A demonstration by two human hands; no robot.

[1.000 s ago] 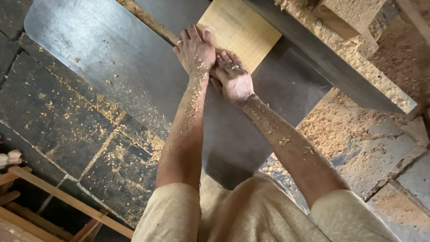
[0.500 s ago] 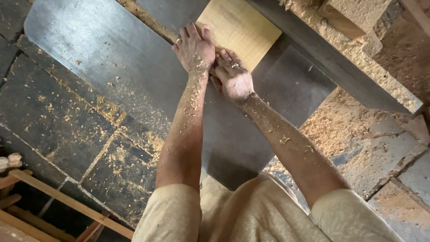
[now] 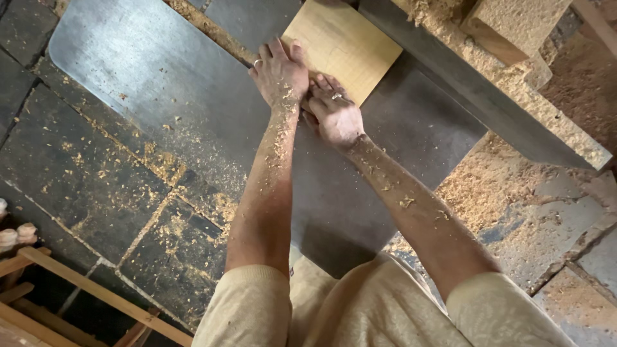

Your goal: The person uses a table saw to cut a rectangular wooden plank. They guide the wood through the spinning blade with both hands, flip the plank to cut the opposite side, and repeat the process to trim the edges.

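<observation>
Machine table [image 3: 148, 96]: a broad grey metal slab with a rounded corner, streaked with sawdust, filling the middle of the view over a dark stone floor [image 3: 71, 193]
Fence [image 3: 475, 96]: a long dark metal rail running diagonally on the far side, heaped with shavings; the board's far edge sits against or just beside it
Change: compared with a second ago, board and hands lie at almost the same spot on the table, with no plain travel along the fence; I judge the feed as slow or paused, the pass not finished
Wooden board [image 3: 350, 45]: pale yellow, flat and rectangular, smooth-faced with fine straight grain and a faint pencil-like line; it lies flat on the table, its near corner under the hands
Left hand [image 3: 281, 76]: spread palm-down, fingers extended, pressing on the board's near edge; a ring shows on one finger, sawdust clings to wrist and forearm
Right hand [image 3: 334, 114]: just beside the left and touching it, fingers pressed together and bent over the board's near corner, pushing rather than pinching
</observation>
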